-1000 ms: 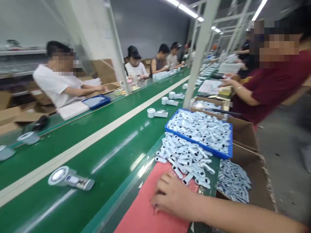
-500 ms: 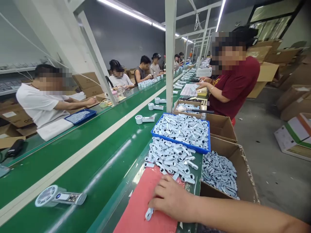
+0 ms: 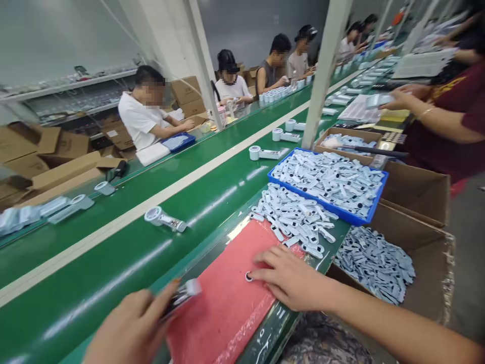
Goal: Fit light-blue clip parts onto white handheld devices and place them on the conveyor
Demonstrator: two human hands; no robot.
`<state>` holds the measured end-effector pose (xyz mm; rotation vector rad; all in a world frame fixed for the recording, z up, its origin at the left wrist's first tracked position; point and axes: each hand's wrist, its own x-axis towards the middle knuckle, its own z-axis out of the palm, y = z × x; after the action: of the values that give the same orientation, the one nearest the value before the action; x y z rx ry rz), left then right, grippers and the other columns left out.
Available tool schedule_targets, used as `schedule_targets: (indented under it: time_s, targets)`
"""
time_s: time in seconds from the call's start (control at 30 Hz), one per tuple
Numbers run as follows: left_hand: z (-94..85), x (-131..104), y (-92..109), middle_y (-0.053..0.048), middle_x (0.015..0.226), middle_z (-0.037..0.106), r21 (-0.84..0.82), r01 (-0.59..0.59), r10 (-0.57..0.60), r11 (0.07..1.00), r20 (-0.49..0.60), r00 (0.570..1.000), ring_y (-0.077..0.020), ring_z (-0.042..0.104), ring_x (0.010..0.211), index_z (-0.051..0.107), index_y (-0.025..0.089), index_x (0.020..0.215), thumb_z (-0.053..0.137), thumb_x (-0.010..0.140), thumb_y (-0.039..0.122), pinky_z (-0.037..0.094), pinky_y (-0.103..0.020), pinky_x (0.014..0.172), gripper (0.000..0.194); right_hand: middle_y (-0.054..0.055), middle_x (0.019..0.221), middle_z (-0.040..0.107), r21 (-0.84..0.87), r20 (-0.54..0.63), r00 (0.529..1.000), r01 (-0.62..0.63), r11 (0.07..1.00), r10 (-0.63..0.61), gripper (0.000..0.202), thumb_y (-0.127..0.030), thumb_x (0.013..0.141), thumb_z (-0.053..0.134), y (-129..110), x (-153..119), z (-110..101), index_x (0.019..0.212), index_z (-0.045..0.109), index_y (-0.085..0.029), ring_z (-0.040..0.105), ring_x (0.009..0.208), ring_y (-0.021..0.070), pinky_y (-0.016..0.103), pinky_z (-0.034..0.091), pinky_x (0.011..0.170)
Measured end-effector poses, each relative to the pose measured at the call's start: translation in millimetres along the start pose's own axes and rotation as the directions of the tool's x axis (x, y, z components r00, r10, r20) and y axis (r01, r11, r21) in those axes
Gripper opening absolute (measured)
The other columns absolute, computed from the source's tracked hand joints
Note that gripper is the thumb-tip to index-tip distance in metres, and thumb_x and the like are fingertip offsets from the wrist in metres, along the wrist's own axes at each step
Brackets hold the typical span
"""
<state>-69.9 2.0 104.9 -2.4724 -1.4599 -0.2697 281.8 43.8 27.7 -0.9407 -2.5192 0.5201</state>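
Left hand (image 3: 125,326) is gripping a unit (image 3: 185,296) aslant over left edge of mat (image 3: 220,313); right hand (image 3: 293,278) is touching clip (image 3: 248,276) mid-mat, grip unclear.

Pad (image 3: 223,283) before parts (image 3: 293,215) — conveyor (image 3: 125,258) left, box (image 3: 432,268) right

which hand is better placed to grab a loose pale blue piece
Probably the right hand: it is nearer the loose pile, though its fingertips are at a small piece on the red sheet. The left hand is farther off, holding a blurred device.
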Motion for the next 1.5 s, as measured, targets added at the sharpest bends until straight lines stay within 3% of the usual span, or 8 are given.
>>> schedule_targets:
  time_s: [0.13, 0.23, 0.53, 0.7, 0.87, 1.27, 1.4, 1.5]
  targets:
    - [21.6, 15, 61, -0.005, 0.087, 0.062, 0.071, -0.106, 0.091, 0.992, 0.188, 0.978, -0.0237, 0.059, 0.074, 0.056, 0.028, 0.13, 0.063, 0.091, 0.028, 0.048, -0.038, 0.062, 0.04, 0.012, 0.126, 0.058, -0.049, -0.09, 0.986, -0.142, 0.989, 0.137, 0.032, -0.028, 0.097, 0.062, 0, 2, 6, 0.127, 0.058, -0.019, 0.052, 0.113, 0.0295, 0.047, 0.041, 0.096]
    - [27.3, 21, 78, -0.007, 0.097, 0.063, 0.001, -0.028, 0.027, 1.0, 0.298, 0.954, -0.028, 0.06, 0.089, 0.057, 0.024, 0.126, 0.068, 0.089, 0.036, 0.051, -0.045, 0.075, 0.041, 0.011, 0.106, 0.064, -0.115, -0.1, 0.983, -0.168, 0.979, 0.157, 0.015, -0.031, 0.099, 0.059, 2, 8, 10, 0.102, 0.063, -0.017, 0.058, 0.099, 0.0287, 0.044, 0.043, 0.083]
    - [24.2, 5, 72, -0.013, 0.112, 0.062, -0.244, 0.126, -0.061, 0.961, 0.258, 0.964, -0.0295, 0.054, 0.101, 0.053, 0.015, 0.125, 0.06, 0.093, 0.039, 0.049, -0.048, 0.088, 0.041, 0.003, 0.096, 0.067, 0.099, -0.15, 0.988, -0.025, 0.995, 0.04, 0.014, -0.027, 0.103, 0.05, -23, 30, 2, 0.107, 0.061, -0.02, 0.061, 0.088, 0.0217, 0.037, 0.042, 0.076]
    - [23.3, 6, 68, -0.009, 0.115, 0.065, -0.551, 0.138, -0.065, 0.823, 0.15, 0.987, -0.0249, 0.057, 0.11, 0.053, 0.019, 0.121, 0.069, 0.087, 0.048, 0.045, -0.043, 0.098, 0.048, 0.004, 0.089, 0.064, 0.14, -0.066, 0.997, 0.042, 0.989, -0.033, 0.013, -0.024, 0.101, 0.05, -50, 44, 10, 0.105, 0.062, -0.02, 0.056, 0.079, 0.0216, 0.037, 0.039, 0.073]
    - [26.7, 1, 67, -0.008, 0.109, 0.066, -0.637, 0.141, -0.112, 0.758, 0.087, 0.99, -0.023, 0.057, 0.11, 0.06, 0.018, 0.11, 0.062, 0.093, 0.034, 0.045, -0.042, 0.098, 0.023, 0.004, 0.088, 0.06, 0.092, 0.015, 0.996, 0.086, 0.992, -0.088, 0.013, -0.022, 0.1, 0.05, -63, 50, 17, 0.1, 0.063, -0.019, 0.054, 0.078, 0.023, 0.038, 0.038, 0.071]
    - [23.1, 5, 72, -0.004, 0.097, 0.065, -0.655, 0.266, -0.202, 0.707, 0.173, 0.964, -0.0204, 0.059, 0.096, 0.068, 0.02, 0.1, 0.064, 0.09, 0.017, 0.047, -0.038, 0.085, 0.011, 0.002, 0.106, 0.062, 0.347, -0.037, 0.998, -0.025, 0.937, 0.041, 0.008, -0.025, 0.101, 0.053, -56, 43, 24, 0.098, 0.061, -0.024, 0.058, 0.101, 0.0217, 0.04, 0.041, 0.086]
    - [23.7, 6, 71, -0.005, 0.098, 0.067, -0.643, 0.258, -0.189, 0.721, 0.175, 0.966, -0.0204, 0.061, 0.098, 0.068, 0.02, 0.1, 0.065, 0.09, 0.018, 0.05, -0.04, 0.089, 0.01, 0.001, 0.102, 0.064, 0.582, 0.112, 0.982, -0.187, 0.792, 0.15, 0.008, -0.027, 0.1, 0.054, -49, 45, 31, 0.094, 0.059, -0.024, 0.06, 0.098, 0.0198, 0.038, 0.046, 0.086]
    - [21.2, 0, 75, -0.006, 0.105, 0.068, -0.631, 0.179, -0.144, 0.755, 0.106, 0.984, -0.0213, 0.063, 0.107, 0.066, 0.02, 0.1, 0.066, 0.09, 0.022, 0.05, -0.044, 0.099, 0.011, 0.003, 0.117, 0.063, 0.555, 0.206, 0.968, -0.237, 0.798, 0.144, 0.018, -0.03, 0.098, 0.058, -46, 42, 29, 0.115, 0.059, -0.027, 0.058, 0.109, 0.0223, 0.041, 0.047, 0.092]
